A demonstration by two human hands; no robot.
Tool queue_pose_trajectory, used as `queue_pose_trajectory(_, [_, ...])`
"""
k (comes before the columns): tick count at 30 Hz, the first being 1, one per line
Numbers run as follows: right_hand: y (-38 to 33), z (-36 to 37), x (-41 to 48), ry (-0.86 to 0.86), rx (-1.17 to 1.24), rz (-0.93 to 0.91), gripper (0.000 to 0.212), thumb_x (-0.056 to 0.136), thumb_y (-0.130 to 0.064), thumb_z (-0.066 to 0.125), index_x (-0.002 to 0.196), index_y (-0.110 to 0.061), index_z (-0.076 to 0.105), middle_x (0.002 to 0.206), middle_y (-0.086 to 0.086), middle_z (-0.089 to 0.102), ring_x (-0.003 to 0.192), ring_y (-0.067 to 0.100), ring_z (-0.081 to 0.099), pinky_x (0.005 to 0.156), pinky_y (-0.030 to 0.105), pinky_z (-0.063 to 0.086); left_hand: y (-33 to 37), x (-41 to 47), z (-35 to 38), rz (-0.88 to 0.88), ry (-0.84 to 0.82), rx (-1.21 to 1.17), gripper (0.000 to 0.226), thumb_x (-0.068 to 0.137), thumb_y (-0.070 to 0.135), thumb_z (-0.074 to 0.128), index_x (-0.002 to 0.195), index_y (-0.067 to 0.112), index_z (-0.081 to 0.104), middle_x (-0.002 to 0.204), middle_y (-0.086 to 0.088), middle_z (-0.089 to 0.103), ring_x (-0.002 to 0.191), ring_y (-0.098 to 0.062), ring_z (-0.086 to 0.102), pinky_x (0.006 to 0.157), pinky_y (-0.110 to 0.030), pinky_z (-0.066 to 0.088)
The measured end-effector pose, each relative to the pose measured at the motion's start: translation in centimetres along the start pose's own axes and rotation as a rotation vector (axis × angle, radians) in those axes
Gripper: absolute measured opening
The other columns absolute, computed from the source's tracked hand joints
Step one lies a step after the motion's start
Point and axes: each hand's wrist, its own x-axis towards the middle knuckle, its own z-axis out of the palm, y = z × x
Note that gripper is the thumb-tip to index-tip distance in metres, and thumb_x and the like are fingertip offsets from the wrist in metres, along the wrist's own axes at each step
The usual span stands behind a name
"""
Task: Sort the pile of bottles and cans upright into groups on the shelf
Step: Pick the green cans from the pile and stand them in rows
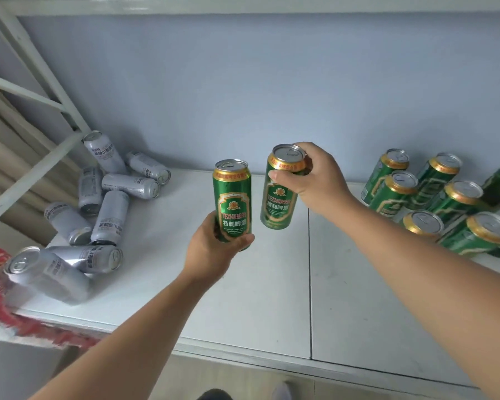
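At frame centre, two green aluminium beer cans held above the white shelf [272,284].

Left hand [211,252] grips one green can [233,197] by its base; right hand [315,177] clasps the other [280,194] near its top. Silver cans [98,203] lie piled at left; green cans [433,197] stand grouped at right.

A flat pale blue-grey wall [272,90] fills the back, evenly lit. Below it sits the white laminate shelf top [260,298], split by 1 dark seam. Left of the wall, white metal frame bars [26,93] cross diagonally. Below the wall, past the shelf's front edge, a light tan floor [243,379] shows.
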Motion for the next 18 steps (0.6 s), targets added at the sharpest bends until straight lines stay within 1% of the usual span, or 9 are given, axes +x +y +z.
queue_pose_trajectory(3, [-0.4,-0.8,-1.9,0.000,0.007,0.005,0.036,0.074,-0.030,0.084,0.104,-0.021,0.067,0.095,-0.009,0.072,0.089,0.010,0.068,0.081,0.036,0.058,0.3,-1.8,0.2,0.016,0.002,0.029,0.043,0.072,0.037,0.088,0.108,0.033,0.063,0.093,0.017,0.075,0.087,-0.005,0.070,0.081,-0.039,0.061])
queue_pose_trajectory(6, [-1.0,-1.4,-4.0,0.013,0.007,0.013,0.039,0.071,-0.035,0.084,0.104,-0.023,0.067,0.096,-0.008,0.073,0.091,0.012,0.069,0.085,0.043,0.059,0.9,-3.3,0.3,0.021,-0.014,0.059,0.044,0.071,0.039,0.087,0.107,0.036,0.062,0.092,0.020,0.073,0.083,0.000,0.069,0.075,-0.040,0.062])
queue_pose_trajectory(10, [-1.6,-2.4,-7.2,0.055,-0.023,0.044,0.039,0.072,-0.036,0.084,0.105,-0.025,0.067,0.096,-0.010,0.073,0.092,0.011,0.069,0.085,0.043,0.059,1.4,-5.2,0.7,0.026,-0.063,0.070,0.046,0.068,0.034,0.088,0.107,0.035,0.063,0.091,0.018,0.074,0.082,-0.003,0.071,0.076,-0.037,0.061])
queue_pose_trajectory(14, [-1.7,-3.6,-10.7,0.078,-0.049,0.059,0.041,0.070,-0.042,0.083,0.104,-0.027,0.067,0.096,-0.010,0.073,0.092,0.013,0.070,0.086,0.047,0.058,1.7,-7.7,1.7,0.048,-0.092,0.071,0.049,0.067,0.033,0.089,0.108,0.033,0.061,0.091,0.015,0.074,0.079,-0.001,0.070,0.069,-0.028,0.058])
queue_pose_trajectory(18, [-1.9,-5.7,-14.4,0.134,-0.070,0.067,0.043,0.068,-0.045,0.082,0.104,-0.026,0.067,0.096,-0.009,0.074,0.092,0.012,0.070,0.085,0.047,0.058,2.5,-10.9,3.2,0.044,-0.119,0.075,0.052,0.067,0.031,0.089,0.110,0.031,0.060,0.093,0.014,0.074,0.082,-0.003,0.071,0.066,-0.023,0.055])
